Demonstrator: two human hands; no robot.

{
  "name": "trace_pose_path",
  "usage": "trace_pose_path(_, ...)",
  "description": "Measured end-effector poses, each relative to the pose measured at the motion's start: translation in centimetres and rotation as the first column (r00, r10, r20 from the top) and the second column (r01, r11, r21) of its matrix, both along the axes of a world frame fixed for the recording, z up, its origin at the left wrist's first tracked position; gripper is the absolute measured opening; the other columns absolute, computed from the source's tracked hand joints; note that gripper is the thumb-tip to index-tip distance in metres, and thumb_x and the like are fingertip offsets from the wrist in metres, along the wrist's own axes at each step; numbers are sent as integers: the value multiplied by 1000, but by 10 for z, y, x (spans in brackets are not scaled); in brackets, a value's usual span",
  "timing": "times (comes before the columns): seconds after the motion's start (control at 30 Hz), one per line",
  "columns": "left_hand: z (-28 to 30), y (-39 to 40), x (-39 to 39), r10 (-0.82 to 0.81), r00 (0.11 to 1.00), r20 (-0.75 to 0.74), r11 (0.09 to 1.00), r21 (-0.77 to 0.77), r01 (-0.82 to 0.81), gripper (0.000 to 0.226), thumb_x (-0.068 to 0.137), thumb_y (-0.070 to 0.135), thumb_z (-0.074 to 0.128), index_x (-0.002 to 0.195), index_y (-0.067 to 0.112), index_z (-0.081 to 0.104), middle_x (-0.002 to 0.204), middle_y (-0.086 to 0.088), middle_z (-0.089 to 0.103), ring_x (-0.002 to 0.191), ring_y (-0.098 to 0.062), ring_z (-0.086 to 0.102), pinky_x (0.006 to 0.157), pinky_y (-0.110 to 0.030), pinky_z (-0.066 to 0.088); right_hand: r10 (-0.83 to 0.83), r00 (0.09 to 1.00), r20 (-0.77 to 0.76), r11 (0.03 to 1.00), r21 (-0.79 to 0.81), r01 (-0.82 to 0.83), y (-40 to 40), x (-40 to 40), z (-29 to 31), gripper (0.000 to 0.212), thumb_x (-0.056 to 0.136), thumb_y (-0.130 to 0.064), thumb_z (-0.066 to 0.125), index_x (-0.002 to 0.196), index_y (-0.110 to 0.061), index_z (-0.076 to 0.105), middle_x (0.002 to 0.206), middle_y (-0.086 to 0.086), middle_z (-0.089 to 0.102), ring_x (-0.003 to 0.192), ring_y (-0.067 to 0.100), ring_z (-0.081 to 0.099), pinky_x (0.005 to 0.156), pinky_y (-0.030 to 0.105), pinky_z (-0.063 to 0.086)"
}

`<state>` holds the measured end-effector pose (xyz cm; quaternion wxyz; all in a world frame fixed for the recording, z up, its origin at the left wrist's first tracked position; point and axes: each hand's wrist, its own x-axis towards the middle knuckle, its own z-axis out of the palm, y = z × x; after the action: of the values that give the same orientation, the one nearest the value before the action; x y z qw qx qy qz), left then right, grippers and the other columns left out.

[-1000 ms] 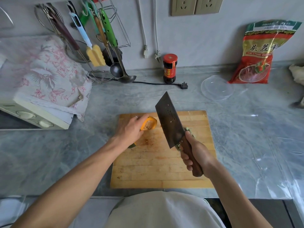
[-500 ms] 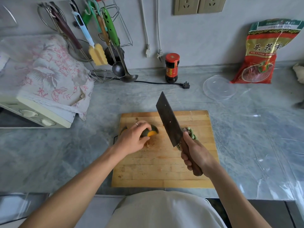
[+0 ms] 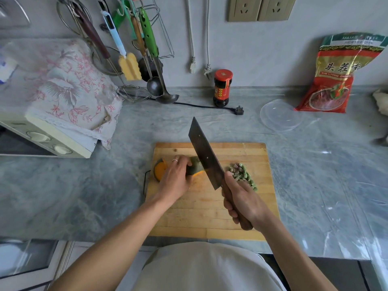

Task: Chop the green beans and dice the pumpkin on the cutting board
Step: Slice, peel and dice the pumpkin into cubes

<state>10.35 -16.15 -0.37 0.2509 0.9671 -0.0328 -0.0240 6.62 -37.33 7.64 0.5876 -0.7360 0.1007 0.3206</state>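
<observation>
Grey marble countertop (image 3: 84,196) w/ a rectangular wooden cutting board (image 3: 210,217) under both hands. Left hand (image 3: 175,179) curls its fingers over a green-skinned, orange-fleshed pumpkin wedge (image 3: 160,170) lying on the board's left part. Right hand (image 3: 243,201) is wrapped round the wooden handle of a dark rectangular cleaver (image 3: 204,153); blade sits just right of the left fingertips, at the wedge's right end. Small pile of chopped green beans (image 3: 244,175) lies just beyond the right knuckles.

Three large Chinese characters, 头 first, printed on the red food bag (image 3: 337,76) well beyond the knife-gripping right hand (image 3: 244,201). Smaller lettering there and on the sauce bottle (image 3: 222,88) label too blurred to read.
</observation>
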Motion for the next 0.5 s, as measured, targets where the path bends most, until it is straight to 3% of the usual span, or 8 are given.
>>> trace_pose_path(0.17,-6,-13,-10,125,990,66,992,-25,-123,38,91,18,71,125,11,55,120,-8,64,108,-22,65,81,-26,53,78,996,45,993,-94,-73,8,-8,1,60,100,-65,31,76,-12,49,60,4,53,49,21,47,46,34,43)
trace_pose_path(0.37,-10,-10,-9,103,991,85,994,-33,-101,27,92,17,69,118,13,62,111,-6,69,95,-18,69,68,-15,48,140,985,97,977,-173,-122,16,-15,3,63,100,-64,29,75,-10,49,57,4,52,44,18,48,42,31,45)
trace_pose_path(0.5,-10,-11,-7,104,990,91,995,-1,-105,23,93,13,63,116,11,65,107,-7,70,91,-21,69,65,-16,43,199,971,135,952,-263,-159,18,-19,7,74,98,-65,27,75,1,51,59,9,52,39,16,49,40,31,45)
